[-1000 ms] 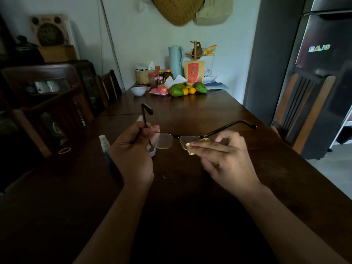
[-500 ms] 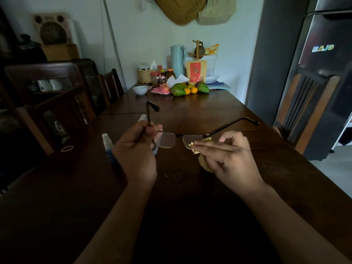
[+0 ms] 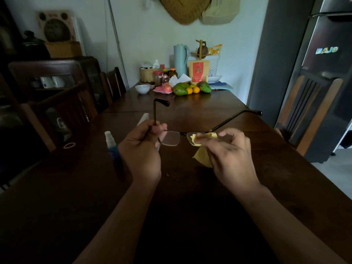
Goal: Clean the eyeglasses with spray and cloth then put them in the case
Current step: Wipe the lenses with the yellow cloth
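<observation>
Head view: eyeglasses (image 3: 170, 139) held above the bench (image 3: 76, 187), temples open toward 12 o'clock. Left hand (image 3: 142, 149) is curled round one temple near its hinge; right hand (image 3: 230, 155) pinches a yellow cloth (image 3: 202, 159) against the 3 o'clock lens (tail hanging toward 6). Spray bottle (image 3: 111, 147) stands at 9 o'clock of the left hand.

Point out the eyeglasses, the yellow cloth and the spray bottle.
eyeglasses (image 3: 170, 138), head view, on the uncovered lens
yellow cloth (image 3: 203, 159), head view, on its hanging corner
spray bottle (image 3: 113, 150), head view, on its blue body
</observation>
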Tool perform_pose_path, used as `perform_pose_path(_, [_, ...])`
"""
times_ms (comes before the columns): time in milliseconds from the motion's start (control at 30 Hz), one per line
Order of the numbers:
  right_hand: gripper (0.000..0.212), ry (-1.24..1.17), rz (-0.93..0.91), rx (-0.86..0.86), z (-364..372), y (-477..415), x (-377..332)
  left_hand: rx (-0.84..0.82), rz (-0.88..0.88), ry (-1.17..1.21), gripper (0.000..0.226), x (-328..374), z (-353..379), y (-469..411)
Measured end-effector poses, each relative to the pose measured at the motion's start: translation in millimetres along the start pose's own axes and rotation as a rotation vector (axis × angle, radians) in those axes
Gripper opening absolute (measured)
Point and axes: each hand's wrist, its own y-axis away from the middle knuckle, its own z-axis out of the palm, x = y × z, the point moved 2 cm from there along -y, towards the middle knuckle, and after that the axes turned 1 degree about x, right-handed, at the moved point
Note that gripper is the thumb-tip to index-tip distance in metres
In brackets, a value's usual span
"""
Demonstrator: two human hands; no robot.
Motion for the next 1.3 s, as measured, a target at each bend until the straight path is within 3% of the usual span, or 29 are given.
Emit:
perform_pose_path(400, [0.041, 0.036, 0.044, -0.053, 2, 1, -3, 0.011, -0.009, 0.003, 0.017, 0, -1, 1])
perform_pose_path(733, [0.05, -0.091, -0.027, -0.133, 6, 3, -3, 0.021, 0.0, -0.03, 0.013, -2, -3, -1])
perform_pose_path(900, [0.054, -0.03, 0.006, -0.117, -1, 3, 1, 0.013, -0.017, -0.025, 0.012, -2, -2, 1])
perform_pose_path(1067, [0.061, -0.101, 0.007, -0.142, 6, 4, -5, -0.028, -0.008, -0.012, 0.023, -3, 0, 4])
perform_pose_path(1300, [0.034, -0.054, 0.007, -0.051, 3, 5, 1, -0.013, 0.011, -0.053, 0.021, -4, -1, 2])
